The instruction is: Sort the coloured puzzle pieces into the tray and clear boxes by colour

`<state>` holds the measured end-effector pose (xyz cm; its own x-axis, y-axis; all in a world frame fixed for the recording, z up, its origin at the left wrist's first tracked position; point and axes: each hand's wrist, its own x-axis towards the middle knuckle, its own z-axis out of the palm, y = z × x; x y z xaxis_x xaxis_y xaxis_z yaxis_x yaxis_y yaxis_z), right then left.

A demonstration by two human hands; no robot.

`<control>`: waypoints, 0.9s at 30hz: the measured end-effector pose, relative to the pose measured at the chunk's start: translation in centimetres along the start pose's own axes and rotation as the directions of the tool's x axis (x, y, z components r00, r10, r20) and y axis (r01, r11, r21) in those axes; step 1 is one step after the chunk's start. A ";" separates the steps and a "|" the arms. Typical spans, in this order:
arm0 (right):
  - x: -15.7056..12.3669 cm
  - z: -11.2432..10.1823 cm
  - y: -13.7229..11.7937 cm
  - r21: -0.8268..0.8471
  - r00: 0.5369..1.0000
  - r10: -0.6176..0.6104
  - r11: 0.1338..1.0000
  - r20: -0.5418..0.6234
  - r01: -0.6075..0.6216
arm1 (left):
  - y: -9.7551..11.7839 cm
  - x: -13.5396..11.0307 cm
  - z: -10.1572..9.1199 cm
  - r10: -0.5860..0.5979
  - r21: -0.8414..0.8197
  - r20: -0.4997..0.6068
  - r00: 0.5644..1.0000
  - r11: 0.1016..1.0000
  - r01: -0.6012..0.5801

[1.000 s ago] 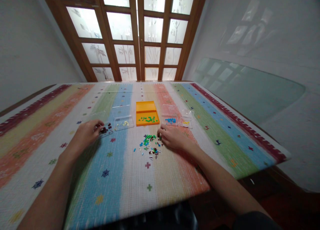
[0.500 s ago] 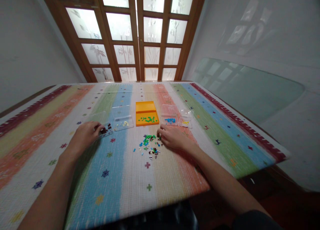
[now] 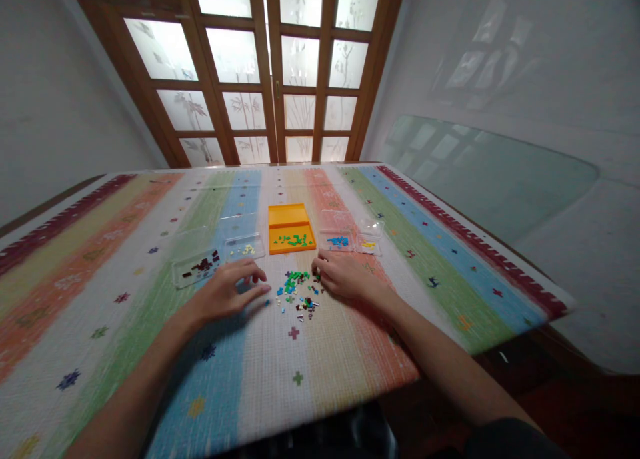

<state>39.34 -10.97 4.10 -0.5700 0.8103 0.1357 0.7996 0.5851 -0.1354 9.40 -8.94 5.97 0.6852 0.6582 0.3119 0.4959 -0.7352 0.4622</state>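
**Brick pile (image 3: 291, 287) in front of the orange case (image 3: 287, 215)**

No clear long axis is shown. By the pile's right edge, nearer, the right hand (image 3: 340, 274) is curled; its contents cannot be told. In front and left of the case, the left hand (image 3: 230, 289) is spread, seemingly bare. The case is flanked by clear trays (image 3: 232, 250), none in the way.

At the far end, wooden doors (image 3: 324, 66) hold rows of frosted panes (image 3: 301, 59) patterned with plants, bright with light from behind. Plain pale walls (image 3: 45, 119) stand left and right; the right one carries window-shaped reflections (image 3: 467, 69) and a pale green panel (image 3: 490, 172). A striped cloth (image 3: 270, 392) covers the table (image 3: 50, 206); dark reddish floor (image 3: 575, 402) shows at near right.
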 end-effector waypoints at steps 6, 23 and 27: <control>-0.1 0.1 0.0 -0.017 1.000 -0.004 1.000 -0.007 0.004 | 1.1 0.2 3.0 0.027 -0.117 0.213 0.977 0.993 -0.002; -0.1 -0.1 -0.1 -0.026 1.000 0.010 1.000 -0.008 -0.010 | 0.8 0.3 4.3 0.064 -0.093 0.153 0.986 0.994 -0.050; 0.0 -0.2 -0.2 -0.021 1.000 0.010 1.000 0.000 -0.010 | 0.7 0.3 4.4 0.082 -0.073 0.146 0.986 0.995 -0.072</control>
<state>39.26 -11.09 4.32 -0.5622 0.8160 0.1344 0.8089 0.5764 -0.1159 12.31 -9.97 2.72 0.7944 0.5645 0.2241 0.4047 -0.7671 0.4979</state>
